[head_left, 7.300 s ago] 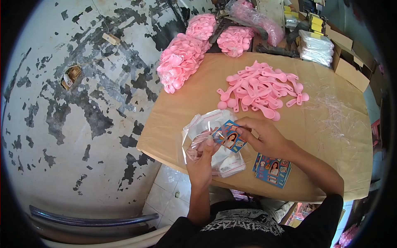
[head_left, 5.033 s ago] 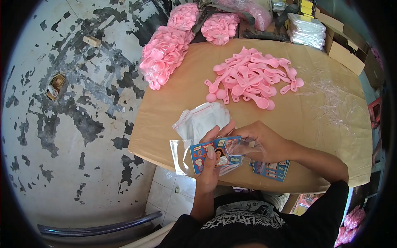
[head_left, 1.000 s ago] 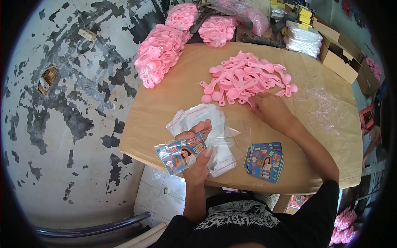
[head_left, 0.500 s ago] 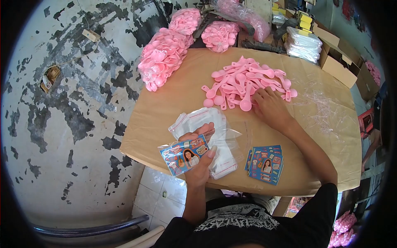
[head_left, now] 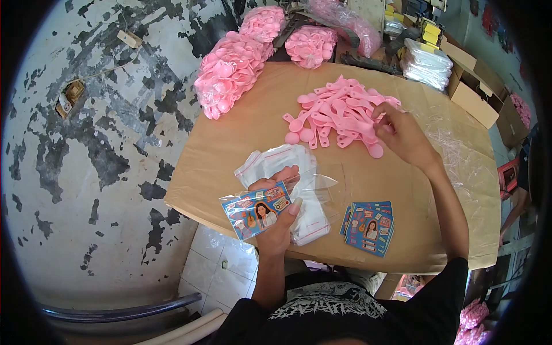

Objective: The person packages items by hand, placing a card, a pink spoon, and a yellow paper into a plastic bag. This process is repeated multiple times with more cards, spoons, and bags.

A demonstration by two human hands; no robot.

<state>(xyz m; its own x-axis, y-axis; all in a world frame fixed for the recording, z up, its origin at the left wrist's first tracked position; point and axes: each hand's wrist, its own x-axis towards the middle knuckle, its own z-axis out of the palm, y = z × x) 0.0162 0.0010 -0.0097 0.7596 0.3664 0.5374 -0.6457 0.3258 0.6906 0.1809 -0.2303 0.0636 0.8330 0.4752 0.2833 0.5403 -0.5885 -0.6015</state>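
Note:
My left hand (head_left: pixel 278 229) is closed on a clear plastic bag with a blue printed card (head_left: pixel 257 211) inside, which shows a portrait and a guitar. Its fingers reach behind the bag and its thumb presses on the front. Beneath lies a stack of clear resealable bags (head_left: pixel 310 214) with red seal lines. My right hand (head_left: pixel 405 137) is at the right edge of a heap of pink plastic spoons (head_left: pixel 339 109). Its fingers are curled in a pinch on a pink spoon, partly hidden by the hand. More blue cards (head_left: pixel 369 230) lie stacked near the table's front edge.
Bags packed with pink spoons (head_left: pixel 230 75) stand at the table's back left. Plastic-wrapped packs (head_left: pixel 426 64) and an open cardboard box (head_left: pixel 474 92) are at the back right. Thin clear plastic scraps (head_left: pixel 460 155) lie on the right of the brown-covered table (head_left: pixel 218 167).
My right hand has shifted right and slightly up along the heap, its fingers now more curled. Some spoons have moved right with it. My left hand still holds the bagged card in nearly the same place.

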